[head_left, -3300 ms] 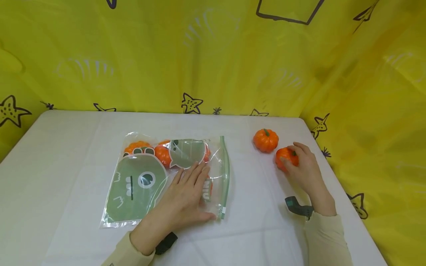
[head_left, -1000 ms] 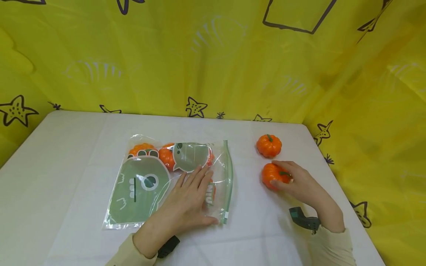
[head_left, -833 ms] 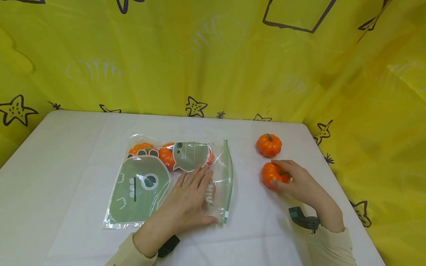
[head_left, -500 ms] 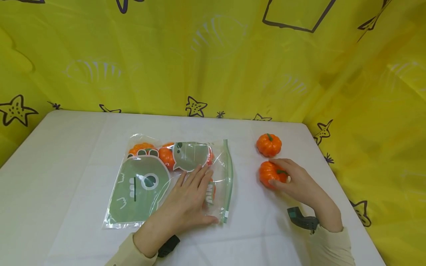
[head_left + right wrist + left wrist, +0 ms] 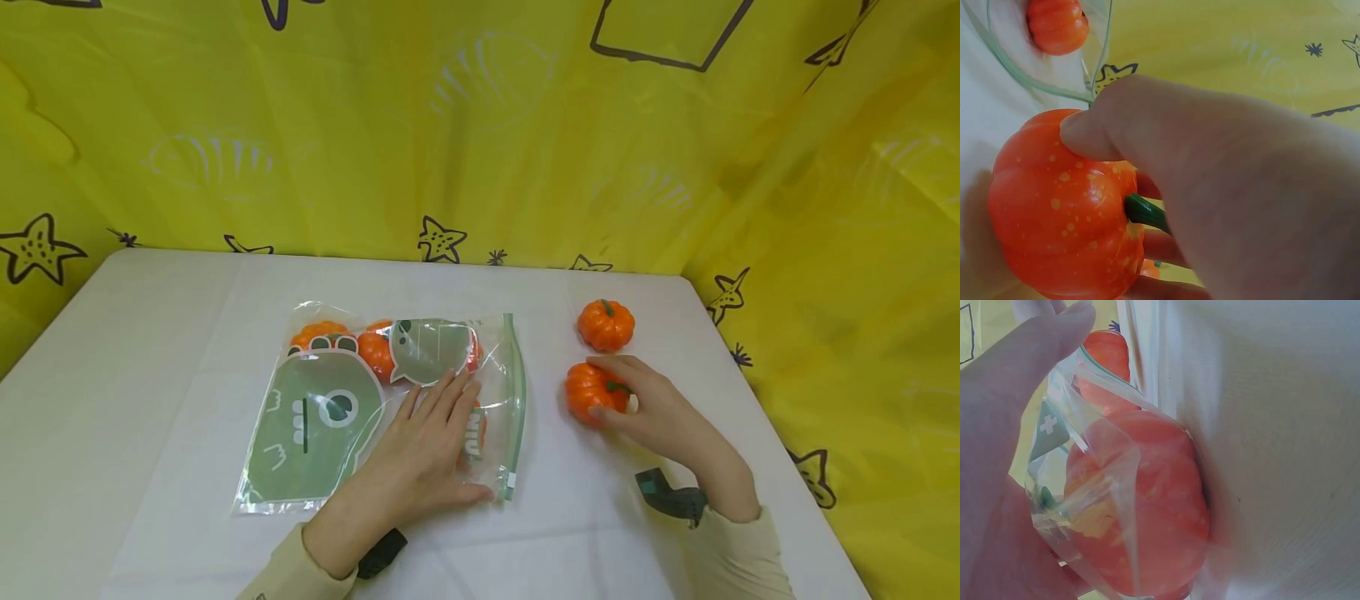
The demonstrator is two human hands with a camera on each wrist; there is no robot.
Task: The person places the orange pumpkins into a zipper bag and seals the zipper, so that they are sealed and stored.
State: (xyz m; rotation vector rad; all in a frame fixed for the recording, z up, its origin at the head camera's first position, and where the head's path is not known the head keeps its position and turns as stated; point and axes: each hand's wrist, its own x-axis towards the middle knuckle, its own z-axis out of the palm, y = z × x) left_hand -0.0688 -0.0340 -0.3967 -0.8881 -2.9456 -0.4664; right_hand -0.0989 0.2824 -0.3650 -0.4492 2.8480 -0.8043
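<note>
bright, even light all over the head view, only a faint soft shadow under the right hand point(image 5: 660, 412) and the left hand point(image 5: 420, 454); mild glare on the bag point(image 5: 495, 367) by the left fingers; left wrist view washed out and soft, right wrist view blurred close to the thumb

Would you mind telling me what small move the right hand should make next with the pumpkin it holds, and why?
Probably carry the pumpkin on leftward to the bag's green zip edge. The right hand grips it close beside that edge, the left hand lies flat on the bag, and other pumpkins already sit inside.
</note>
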